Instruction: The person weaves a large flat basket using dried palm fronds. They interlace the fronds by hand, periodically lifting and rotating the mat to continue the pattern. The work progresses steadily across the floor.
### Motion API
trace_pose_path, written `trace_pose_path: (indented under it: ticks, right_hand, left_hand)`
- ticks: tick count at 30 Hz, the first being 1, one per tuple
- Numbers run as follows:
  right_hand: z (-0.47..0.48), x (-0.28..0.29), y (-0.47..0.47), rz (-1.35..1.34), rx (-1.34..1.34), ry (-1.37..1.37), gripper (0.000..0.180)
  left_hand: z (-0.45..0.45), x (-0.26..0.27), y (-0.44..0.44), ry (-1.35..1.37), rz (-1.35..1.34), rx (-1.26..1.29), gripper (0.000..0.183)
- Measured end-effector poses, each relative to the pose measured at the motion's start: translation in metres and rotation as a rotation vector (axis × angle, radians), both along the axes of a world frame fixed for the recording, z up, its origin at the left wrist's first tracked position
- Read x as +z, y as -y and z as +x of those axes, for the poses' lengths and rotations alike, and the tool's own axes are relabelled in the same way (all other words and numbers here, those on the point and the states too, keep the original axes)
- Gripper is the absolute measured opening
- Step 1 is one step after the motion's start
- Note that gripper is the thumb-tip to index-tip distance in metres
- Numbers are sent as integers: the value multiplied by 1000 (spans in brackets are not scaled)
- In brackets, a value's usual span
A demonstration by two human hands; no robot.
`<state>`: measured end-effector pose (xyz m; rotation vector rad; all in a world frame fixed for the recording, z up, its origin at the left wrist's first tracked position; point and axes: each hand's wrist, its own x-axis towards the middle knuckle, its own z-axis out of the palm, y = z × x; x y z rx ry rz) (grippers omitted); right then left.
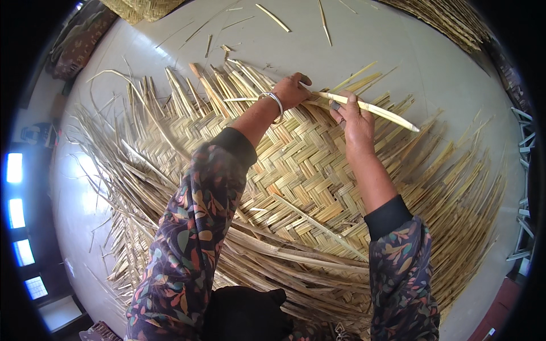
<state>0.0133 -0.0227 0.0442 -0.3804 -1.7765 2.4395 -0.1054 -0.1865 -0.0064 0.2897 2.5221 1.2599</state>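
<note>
A partly woven mat (298, 170) of split reed or cane lies before me, in a diagonal twill pattern with loose strip ends around its border. My right hand (357, 121), a ring on one finger, grips a pale split strip (384, 112) that slants down to the right above the mat. At the mat's far edge, my left hand (292, 91) rests by the near end of that strip, its fingers bent and partly hidden. A metal bangle (277, 106) circles the left wrist. Another thin strip (241, 99) passes behind that wrist.
Long loose strips (294, 253) lie across the mat close to my body. Cut offcuts (273, 18) are scattered on the smooth floor (384, 42) beyond. A reed bundle (448, 21) lies at the upper right, a woven piece (147, 8) at the upper left. Metal legs (522, 149) stand at the right.
</note>
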Motion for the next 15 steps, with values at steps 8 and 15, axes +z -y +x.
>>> trace_pose_path:
  ticks: [8,15]
  right_hand:
    - [-8,-3,-1,-68,51,23,45]
    - [7,-9,10,-158,14,28,46]
  left_hand:
    - [-3,-7,-7,-26,-67,44,36]
    - [-3,-4,-10,-19,-119,79,33]
